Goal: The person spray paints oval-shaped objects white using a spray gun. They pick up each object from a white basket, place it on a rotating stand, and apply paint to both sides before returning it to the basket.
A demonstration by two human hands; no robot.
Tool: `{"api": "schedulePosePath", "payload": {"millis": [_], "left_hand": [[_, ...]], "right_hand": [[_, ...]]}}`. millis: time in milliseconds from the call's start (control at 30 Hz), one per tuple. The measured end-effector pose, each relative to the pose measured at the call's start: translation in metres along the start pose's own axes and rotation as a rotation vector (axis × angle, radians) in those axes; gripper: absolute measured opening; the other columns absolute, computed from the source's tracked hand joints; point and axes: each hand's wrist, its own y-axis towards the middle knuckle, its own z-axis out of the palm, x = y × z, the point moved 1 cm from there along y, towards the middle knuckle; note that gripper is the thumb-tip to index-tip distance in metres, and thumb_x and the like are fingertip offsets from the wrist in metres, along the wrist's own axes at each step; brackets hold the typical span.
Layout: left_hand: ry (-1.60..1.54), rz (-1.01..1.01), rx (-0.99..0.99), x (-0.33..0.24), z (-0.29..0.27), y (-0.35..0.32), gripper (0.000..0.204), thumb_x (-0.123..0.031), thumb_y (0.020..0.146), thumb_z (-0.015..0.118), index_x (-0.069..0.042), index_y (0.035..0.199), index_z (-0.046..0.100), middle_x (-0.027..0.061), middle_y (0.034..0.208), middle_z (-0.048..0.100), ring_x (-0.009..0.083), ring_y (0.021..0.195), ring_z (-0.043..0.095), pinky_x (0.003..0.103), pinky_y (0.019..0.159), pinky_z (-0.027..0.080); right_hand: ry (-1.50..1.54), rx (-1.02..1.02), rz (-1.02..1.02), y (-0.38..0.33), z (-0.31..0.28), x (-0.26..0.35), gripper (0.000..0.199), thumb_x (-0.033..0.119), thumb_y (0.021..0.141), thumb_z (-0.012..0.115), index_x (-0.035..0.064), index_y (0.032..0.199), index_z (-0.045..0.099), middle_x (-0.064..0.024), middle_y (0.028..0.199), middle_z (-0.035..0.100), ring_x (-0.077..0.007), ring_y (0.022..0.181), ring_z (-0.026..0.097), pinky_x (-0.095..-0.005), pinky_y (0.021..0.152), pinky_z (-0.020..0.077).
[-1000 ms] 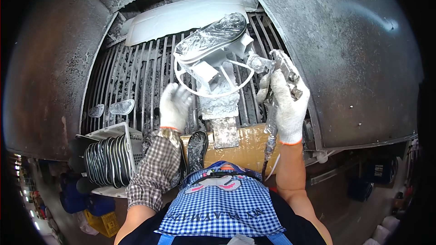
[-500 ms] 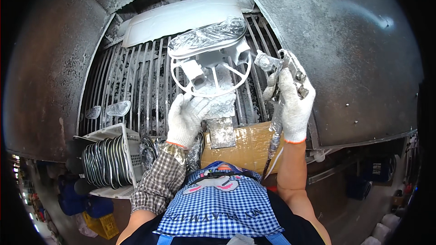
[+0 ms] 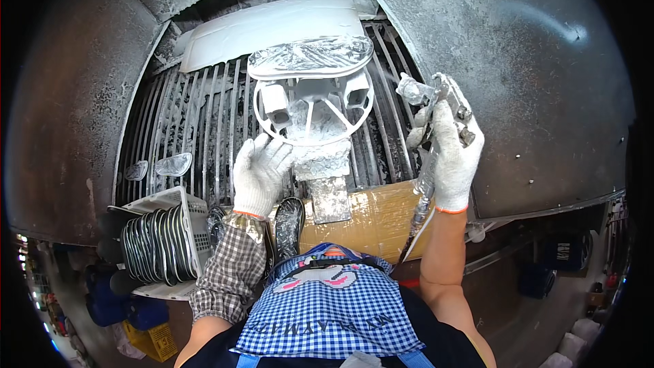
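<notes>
In front of me a white spoked wheel [image 3: 310,142] lies above the grate, coated in white. On it sits a white part with two block-shaped supports [image 3: 275,99] and an oval top [image 3: 310,58] covered in crinkled clear film. My left hand [image 3: 260,176], in a white knit glove, is at the wheel's near left rim, its fingers extended and slightly apart. Whether the fingertips touch the rim is unclear. My right hand [image 3: 455,153], gloved too, is wrapped round a paint-crusted spray gun [image 3: 443,99], its nozzle end pointing left toward the part. A film-wrapped hose [image 3: 421,215] hangs below it.
Bare metal bars form the grate [image 3: 218,116]. A white sheet [image 3: 272,27] lies at the back. Two small film-covered pieces [image 3: 174,164] rest on the left bars. A white basket [image 3: 197,232] holds several dark oval pieces. Brown cardboard [image 3: 375,215] lines the front edge; metal walls [image 3: 545,116] stand either side.
The wheel and the part on it have turned, so the oval top and both supports face me more squarely. My left hand has moved left; my right hand and the spray gun have shifted slightly right.
</notes>
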Motion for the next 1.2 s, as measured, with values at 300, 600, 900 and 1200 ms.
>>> {"api": "schedulePosePath", "payload": {"millis": [300, 600, 900, 1200], "left_hand": [[0.031, 0.084, -0.034, -0.022, -0.008, 0.011, 0.06, -0.042, 0.105, 0.064, 0.003, 0.142, 0.05, 0.0367, 0.147, 0.056, 0.0439, 0.13, 0.064, 0.055, 0.11, 0.054], [0.016, -0.021, -0.009, 0.024, -0.005, 0.003, 0.028, -0.033, 0.102, 0.068, -0.005, 0.108, 0.07, 0.0176, 0.111, 0.075, 0.0359, 0.108, 0.073, 0.05, 0.1, 0.06], [-0.027, -0.072, 0.095, 0.043, 0.027, -0.009, 0.05, -0.033, 0.103, 0.064, 0.004, 0.135, 0.061, 0.0266, 0.138, 0.064, 0.0419, 0.127, 0.064, 0.054, 0.113, 0.051], [-0.041, -0.074, 0.08, 0.021, 0.007, -0.006, 0.057, -0.037, 0.106, 0.06, 0.007, 0.143, 0.056, 0.0295, 0.144, 0.061, 0.0442, 0.134, 0.06, 0.055, 0.116, 0.049]], "right_hand": [[-0.052, -0.036, -0.062, -0.002, -0.011, 0.007, 0.047, 0.01, 0.109, 0.065, -0.0038, 0.152, 0.054, -0.0055, 0.091, 0.07, -0.0065, 0.069, 0.062, -0.023, 0.061, 0.0542], [-0.108, 0.022, 0.05, -0.043, 0.008, 0.03, 0.05, 0.011, 0.107, 0.067, -0.0057, 0.152, 0.053, -0.0065, 0.093, 0.07, -0.0075, 0.073, 0.063, -0.023, 0.065, 0.054], [-0.085, 0.015, 0.05, -0.038, 0.008, 0.028, 0.047, 0.011, 0.108, 0.066, -0.0034, 0.152, 0.056, -0.0036, 0.09, 0.068, -0.0067, 0.071, 0.061, -0.0224, 0.064, 0.0524], [-0.038, -0.001, 0.083, -0.043, 0.002, 0.032, 0.045, 0.01, 0.108, 0.066, -0.0038, 0.15, 0.057, -0.0042, 0.09, 0.069, -0.0065, 0.072, 0.062, -0.0226, 0.064, 0.0535]]}}
